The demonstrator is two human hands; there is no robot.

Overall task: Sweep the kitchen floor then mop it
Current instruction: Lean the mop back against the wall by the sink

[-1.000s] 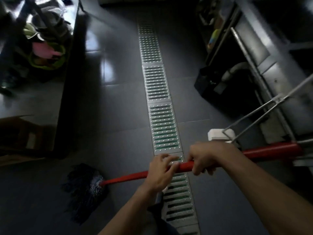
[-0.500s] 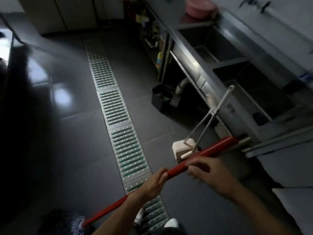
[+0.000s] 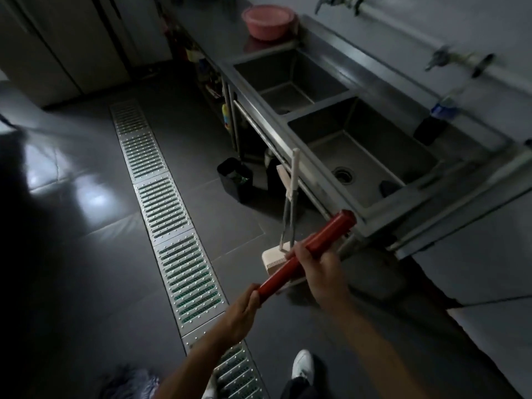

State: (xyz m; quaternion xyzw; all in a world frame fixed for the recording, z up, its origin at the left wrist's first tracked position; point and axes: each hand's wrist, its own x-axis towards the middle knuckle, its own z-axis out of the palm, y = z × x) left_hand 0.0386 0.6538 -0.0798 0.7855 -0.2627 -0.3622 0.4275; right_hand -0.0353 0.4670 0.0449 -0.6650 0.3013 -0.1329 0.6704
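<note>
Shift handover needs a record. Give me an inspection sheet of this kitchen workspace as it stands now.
Surface: dark grey tiled floor, glossy with reflections; long perforated metal drain grate running along it.
Job's things: red-handled mop, its dark stringy head at the bottom edge; beige dustpan with upright metal handle standing by the sink unit.
Clutter: small black bin under the double stainless steel sink; pink plastic basin on the counter.
Grips: left hand and right hand both closed on the mop handle.
Cables: nothing seen.
Surroundings: wall taps; white shoe.
</note>
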